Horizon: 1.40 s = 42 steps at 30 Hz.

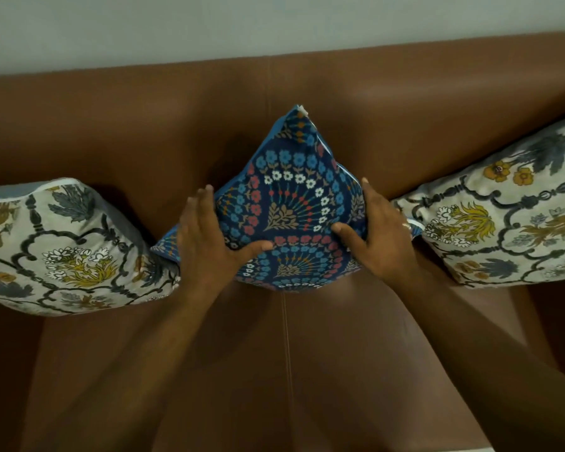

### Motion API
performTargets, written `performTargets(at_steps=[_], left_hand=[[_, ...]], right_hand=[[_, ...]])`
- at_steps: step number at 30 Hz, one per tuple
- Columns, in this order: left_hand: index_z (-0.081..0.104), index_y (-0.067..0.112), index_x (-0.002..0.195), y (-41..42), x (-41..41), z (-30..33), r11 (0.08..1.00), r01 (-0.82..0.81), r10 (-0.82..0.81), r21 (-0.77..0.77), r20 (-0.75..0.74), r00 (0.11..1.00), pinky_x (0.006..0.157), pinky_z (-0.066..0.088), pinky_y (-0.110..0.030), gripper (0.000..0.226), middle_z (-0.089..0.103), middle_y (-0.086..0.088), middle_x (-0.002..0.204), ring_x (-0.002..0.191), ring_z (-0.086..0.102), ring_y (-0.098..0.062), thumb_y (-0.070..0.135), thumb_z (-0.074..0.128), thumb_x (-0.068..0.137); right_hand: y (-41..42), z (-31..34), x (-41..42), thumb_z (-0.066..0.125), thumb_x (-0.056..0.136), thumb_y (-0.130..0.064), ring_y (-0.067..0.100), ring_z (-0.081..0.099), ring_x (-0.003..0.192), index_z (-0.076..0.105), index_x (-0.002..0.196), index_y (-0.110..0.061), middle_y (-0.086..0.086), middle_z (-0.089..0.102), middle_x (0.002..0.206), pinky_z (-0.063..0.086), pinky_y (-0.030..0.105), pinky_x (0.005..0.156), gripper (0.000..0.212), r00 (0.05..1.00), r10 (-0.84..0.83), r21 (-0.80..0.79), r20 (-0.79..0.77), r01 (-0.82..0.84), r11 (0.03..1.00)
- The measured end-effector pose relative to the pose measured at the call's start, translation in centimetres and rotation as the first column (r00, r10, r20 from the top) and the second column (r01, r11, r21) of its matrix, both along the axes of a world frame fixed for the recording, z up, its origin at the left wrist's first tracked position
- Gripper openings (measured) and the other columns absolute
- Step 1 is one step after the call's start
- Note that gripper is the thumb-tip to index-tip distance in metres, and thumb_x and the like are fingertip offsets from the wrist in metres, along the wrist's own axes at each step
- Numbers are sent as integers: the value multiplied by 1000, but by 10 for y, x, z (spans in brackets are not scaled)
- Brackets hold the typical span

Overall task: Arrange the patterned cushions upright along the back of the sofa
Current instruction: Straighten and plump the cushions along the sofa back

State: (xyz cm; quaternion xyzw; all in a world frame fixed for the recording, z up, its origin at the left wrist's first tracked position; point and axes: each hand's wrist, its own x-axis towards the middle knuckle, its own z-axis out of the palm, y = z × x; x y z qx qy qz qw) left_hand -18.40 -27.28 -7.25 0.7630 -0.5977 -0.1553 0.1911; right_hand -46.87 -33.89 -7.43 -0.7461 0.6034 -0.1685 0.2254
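Note:
A dark blue floral cushion stands on one corner like a diamond against the middle of the brown sofa back. My left hand holds its left side, thumb across the front. My right hand holds its right side the same way. A cream cushion with a dark trellis and yellow flowers leans against the back at the left, touching the blue one's left corner. A matching cream cushion leans at the right, close to the blue one's right corner.
The brown leather seat stretches below the cushions, with a seam down its middle. A pale wall rises behind the sofa back.

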Motion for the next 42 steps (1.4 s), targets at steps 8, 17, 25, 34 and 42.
performTargets(at_steps=[8, 17, 25, 34, 42], left_hand=[[1, 10, 162, 5, 2, 6, 987, 68, -61, 144, -50, 997, 124, 7, -60, 143, 8, -13, 171, 157, 5, -34, 104, 30, 58], [21, 5, 159, 69, 64, 54, 976, -84, 66, 201, 97, 993, 120, 27, -57, 136, 27, -21, 165, 152, 23, -39, 101, 33, 64], [31, 2, 155, 105, 176, 108, 995, -64, 35, 78, 332, 943, 119, 27, -59, 126, 32, -28, 160, 149, 29, -44, 91, 47, 68], [27, 5, 156, 60, 356, 62, 951, 167, -284, 262, 516, 808, 117, 16, -70, 151, 35, -28, 159, 149, 27, -49, 109, 26, 46], [52, 0, 121, 52, 425, 16, 978, 138, -194, 156, 437, 878, 92, 45, -53, 141, 63, -24, 111, 99, 61, -42, 110, 37, 34]], right_hand=[[21, 5, -4, 25, 88, -80, 32, 14, 157, 12, 162, -17, 14, 20, 168, 20, 55, 124, 98, 997, -75, 112, -26, 77, 991], [84, 39, 43, 29, 93, -76, 30, 27, 151, 33, 155, -8, 16, 33, 161, 27, 50, 122, 92, 924, -292, 95, 249, 276, 956], [154, 65, 208, 39, 89, -78, 17, 21, 155, 24, 160, -22, 1, 25, 167, 23, 41, 126, 92, 921, 51, 234, 387, -151, 960], [120, -32, 337, 86, 68, -60, 1, 38, 136, 26, 157, -29, -21, 36, 149, 36, 27, 113, 112, 940, 53, 482, 338, -222, 847], [123, -113, 438, 88, 77, -15, 9, 72, 94, 67, 114, -28, -8, 77, 103, 62, 30, 81, 43, 810, -274, 479, 519, -10, 878]])
